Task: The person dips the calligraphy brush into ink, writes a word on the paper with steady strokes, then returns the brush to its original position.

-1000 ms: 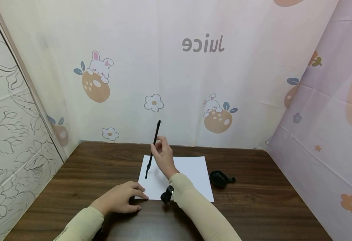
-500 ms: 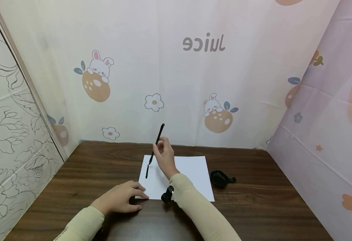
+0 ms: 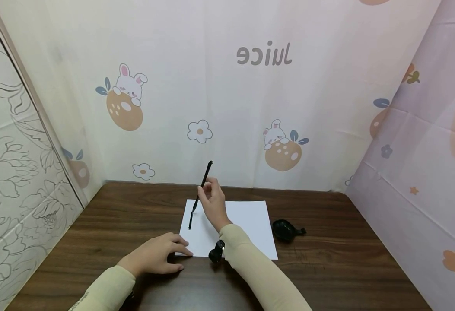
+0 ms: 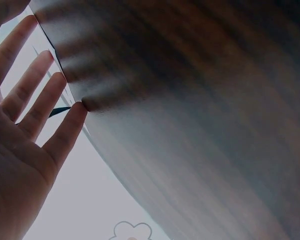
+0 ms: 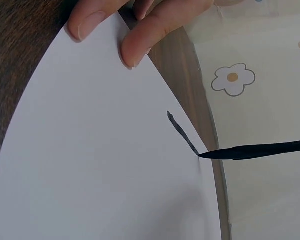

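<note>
My right hand [image 3: 214, 205] pinches a black calligraphy brush [image 3: 205, 175] partway along its handle. The brush slants up and away to the right, its tip down at the white sheet of paper [image 3: 247, 222]. In the right wrist view the bristle point [image 5: 204, 155] meets the far end of a short black ink stroke [image 5: 182, 131]. My left hand [image 3: 157, 255] rests at the near left corner of the sheet, with index and middle fingertips on the paper and the thumb on the wood. The left wrist view shows its fingers extended along the paper's edge.
A small black dish [image 3: 284, 230] with a short spout-like handle sits just right of the paper. The brown wooden table [image 3: 328, 259] ends at a printed curtain [image 3: 227, 108] behind, with more printed cloth on both sides.
The right hand has drawn the brush slightly away and to the right, tilting it more. More of the ink stroke shows below its tip. My left hand stays in place.
</note>
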A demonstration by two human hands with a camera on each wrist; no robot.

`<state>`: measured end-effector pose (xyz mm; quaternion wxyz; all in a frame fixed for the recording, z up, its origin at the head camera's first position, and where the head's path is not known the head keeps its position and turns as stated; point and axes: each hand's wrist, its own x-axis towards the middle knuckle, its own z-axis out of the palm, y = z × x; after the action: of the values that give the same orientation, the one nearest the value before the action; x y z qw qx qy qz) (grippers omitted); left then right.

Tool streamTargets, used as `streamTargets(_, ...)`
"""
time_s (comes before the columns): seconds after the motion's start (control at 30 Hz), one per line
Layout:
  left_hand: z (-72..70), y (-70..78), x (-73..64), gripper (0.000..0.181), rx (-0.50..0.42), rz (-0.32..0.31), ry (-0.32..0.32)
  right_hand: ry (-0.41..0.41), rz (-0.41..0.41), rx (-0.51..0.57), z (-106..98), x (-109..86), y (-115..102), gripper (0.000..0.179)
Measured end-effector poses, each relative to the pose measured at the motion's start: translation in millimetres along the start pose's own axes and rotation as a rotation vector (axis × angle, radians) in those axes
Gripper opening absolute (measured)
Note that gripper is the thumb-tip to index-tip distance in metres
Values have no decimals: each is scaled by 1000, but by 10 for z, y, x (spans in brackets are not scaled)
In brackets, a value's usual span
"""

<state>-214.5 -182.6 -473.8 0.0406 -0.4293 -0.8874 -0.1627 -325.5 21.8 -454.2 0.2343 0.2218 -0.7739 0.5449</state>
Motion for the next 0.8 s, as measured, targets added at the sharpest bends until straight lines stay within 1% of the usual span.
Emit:
streamTargets(0.2,1,3,5,29,-10,-30,-21,-2,-9,2,3,-7,22,23)
streamTargets(0.47,4,7,2,29,-13,-37,-27,-26,7,7,-2,-16,25,26)
streamTargets(0.8,13,-6,4,28,-11,-48,-37,-33,-18,-9,-11,-8,41,25)
